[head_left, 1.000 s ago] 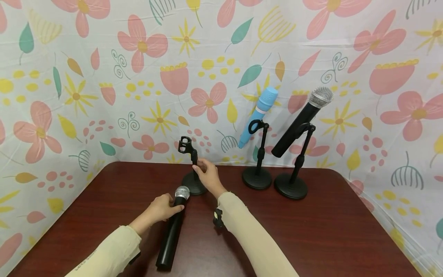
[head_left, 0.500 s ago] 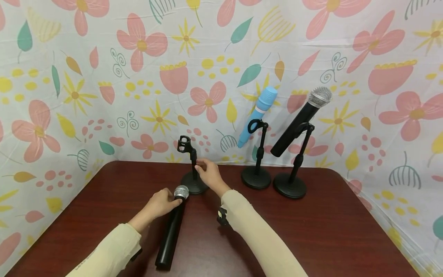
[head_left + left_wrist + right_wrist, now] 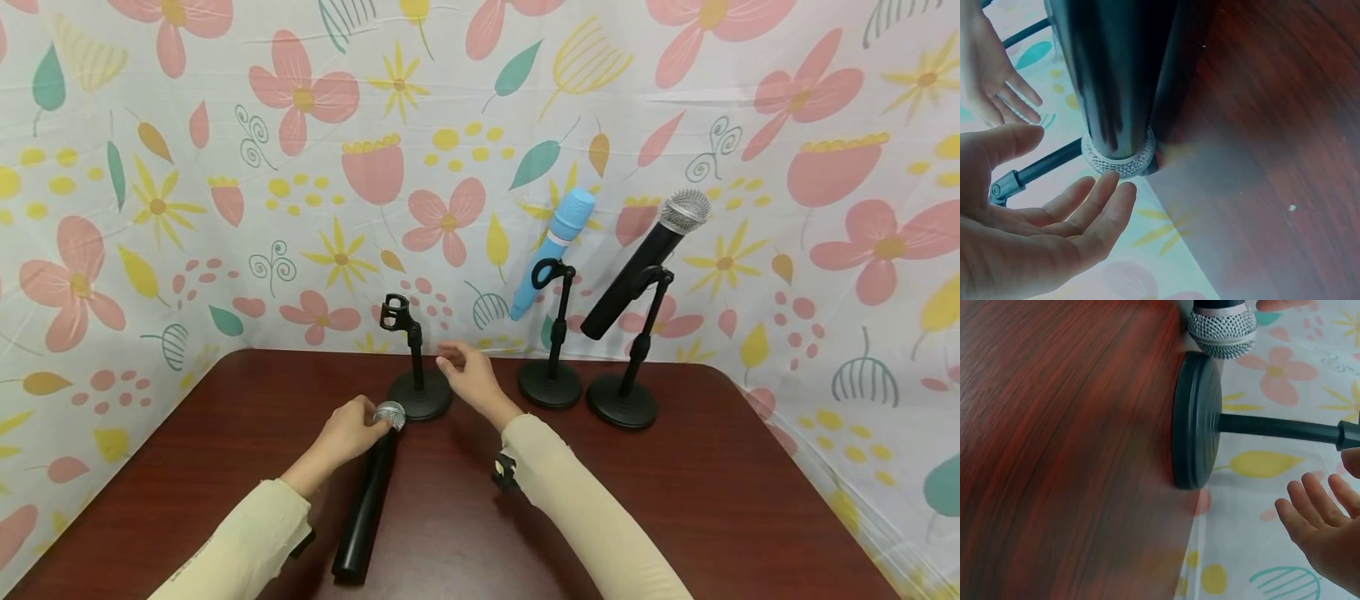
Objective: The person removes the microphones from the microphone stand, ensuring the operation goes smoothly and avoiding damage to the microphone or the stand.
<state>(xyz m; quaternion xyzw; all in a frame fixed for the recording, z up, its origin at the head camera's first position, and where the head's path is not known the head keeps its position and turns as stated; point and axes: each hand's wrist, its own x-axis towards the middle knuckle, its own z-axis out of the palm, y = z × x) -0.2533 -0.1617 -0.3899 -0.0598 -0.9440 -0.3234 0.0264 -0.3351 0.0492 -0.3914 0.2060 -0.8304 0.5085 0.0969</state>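
Note:
A black microphone (image 3: pixel 365 508) with a silver mesh head lies on the table, its head toward the back. My left hand (image 3: pixel 347 442) is at its head end; in the left wrist view that hand's fingers (image 3: pixel 1100 215) are loosely bent beside the mesh, thumb apart, not closed round it. Behind the head stands a black desk microphone stand (image 3: pixel 417 358), upright, its clip (image 3: pixel 397 313) holding nothing. Just right of its pole is my right hand (image 3: pixel 474 379), fingers loosely extended and apart from the pole, as the right wrist view also shows.
To the right, a blue microphone (image 3: pixel 551 250) leans in a second stand (image 3: pixel 551 385). Beside it a black microphone (image 3: pixel 637 275) with a silver head leans in a third stand (image 3: pixel 622 402). A flowered cloth (image 3: pixel 450 100) hangs behind the brown table (image 3: pixel 675 517).
My right hand has let go of the stand's pole and moved a little to the right. My left hand has stayed by the microphone's head, shifting only slightly.

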